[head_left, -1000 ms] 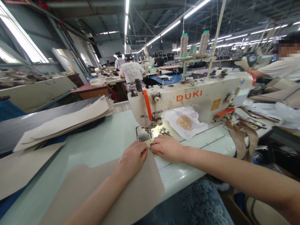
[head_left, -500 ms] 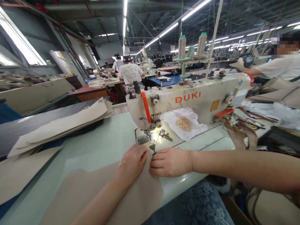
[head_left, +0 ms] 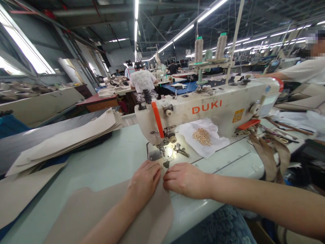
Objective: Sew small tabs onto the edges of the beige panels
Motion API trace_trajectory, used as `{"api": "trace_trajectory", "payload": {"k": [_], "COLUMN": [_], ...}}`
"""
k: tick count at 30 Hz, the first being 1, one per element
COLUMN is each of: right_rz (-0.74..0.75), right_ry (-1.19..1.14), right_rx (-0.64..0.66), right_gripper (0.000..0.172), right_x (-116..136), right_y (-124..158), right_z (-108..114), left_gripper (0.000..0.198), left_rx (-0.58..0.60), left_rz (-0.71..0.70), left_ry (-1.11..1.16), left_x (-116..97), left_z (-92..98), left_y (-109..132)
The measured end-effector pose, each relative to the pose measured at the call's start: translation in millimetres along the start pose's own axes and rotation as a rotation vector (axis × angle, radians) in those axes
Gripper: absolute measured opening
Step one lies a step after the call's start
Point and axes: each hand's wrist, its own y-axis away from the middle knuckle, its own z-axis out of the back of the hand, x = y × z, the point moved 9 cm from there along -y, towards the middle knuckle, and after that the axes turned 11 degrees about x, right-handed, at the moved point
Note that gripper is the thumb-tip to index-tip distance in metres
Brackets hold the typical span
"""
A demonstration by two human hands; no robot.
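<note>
Beneath left hand [head_left: 145,179] | smooth, round-cornered beige panel [head_left: 155,210] | glossy tabletop [head_left: 122,152]

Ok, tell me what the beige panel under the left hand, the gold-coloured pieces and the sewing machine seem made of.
Beige panel: leather-like sheet or coated fabric; smooth, matte, no weave visible.
Gold-coloured pieces: probably metal, from their yellowish sheen; gilded plastic possible.
Sewing machine: likely painted metal; pale, slightly glossy, smudged body.

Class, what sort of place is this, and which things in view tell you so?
Probably a sewing workshop or factory: an industrial sewing machine, thread cones on a stand, and a stack of cut beige pieces.
</note>
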Motion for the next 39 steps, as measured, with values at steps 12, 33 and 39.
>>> {"api": "trace_trajectory", "payload": {"k": [12, 33, 39], "right_rz": [-0.007, -0.009, -0.006], "right_ry": [-0.044, -0.057, -0.067], "right_rx": [-0.013, 0.006, 0.003], "right_gripper": [0.022, 0.020, 0.022], "right_x": [-2.3, -3.0, -2.8], "right_y": [1.0, 0.0, -0.1], "right_z": [-0.4, -1.7, -2.1], "left_gripper": [0.023, 0.024, 0.023], "left_rx": [0.004, -0.016, 0.005], "left_rz": [-0.001, -0.004, -0.003], "left_ry": [0.004, -0.039, -0.020], "left_x": [1.1, -1.2, -1.3], "left_z": [-0.8, 0.4, -1.0], "left_y": [-1.7, -1.6, -2.2]}}
